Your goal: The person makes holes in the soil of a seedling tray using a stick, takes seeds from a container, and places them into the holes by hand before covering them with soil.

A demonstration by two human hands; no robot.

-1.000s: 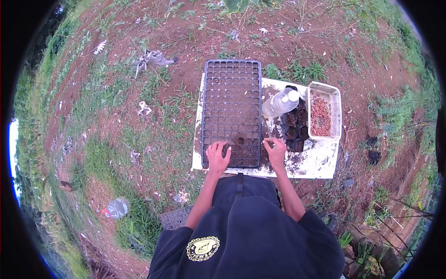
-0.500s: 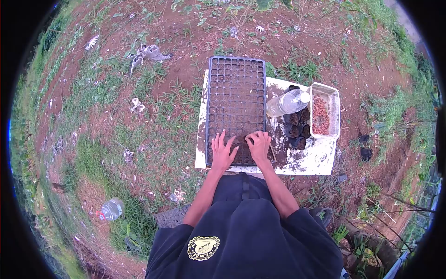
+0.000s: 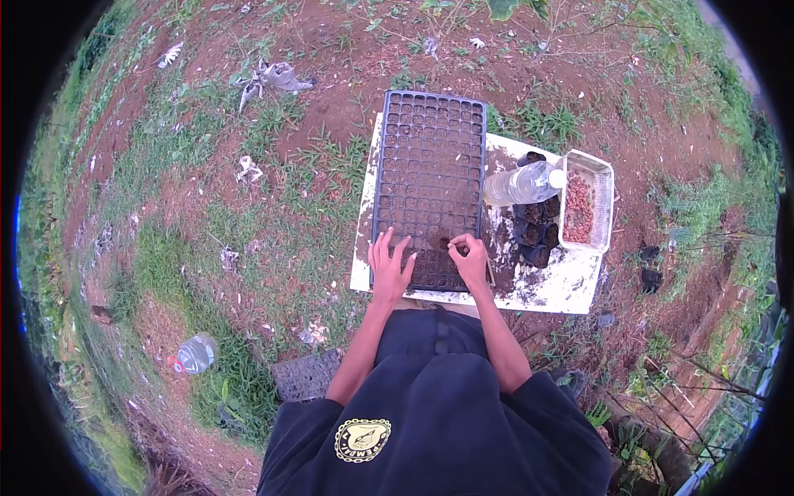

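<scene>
Dark plastic made up the tray [image 3: 484, 149], which lay on the left part of a white board [image 3: 554, 293], soil in its cells. Of the 2 hands, the left hand [image 3: 390, 269] was spread loosely over the tray's near left part, with nothing seen in its grasp. The right hand [image 3: 471, 260] was at the tray's right side, thumb and forefinger drawn close by a dark patch of soil; whether the tips met or pinched anything was too small to tell. Pressing too hard could have packed the soil or bent the cell walls. A wide sweep of the right hand could have knocked the bottle [image 3: 517, 185] into the basket [image 3: 610, 207], spilling the reddish bits [image 3: 579, 213], or upset the soil bags [image 3: 529, 231] nearby.
</scene>
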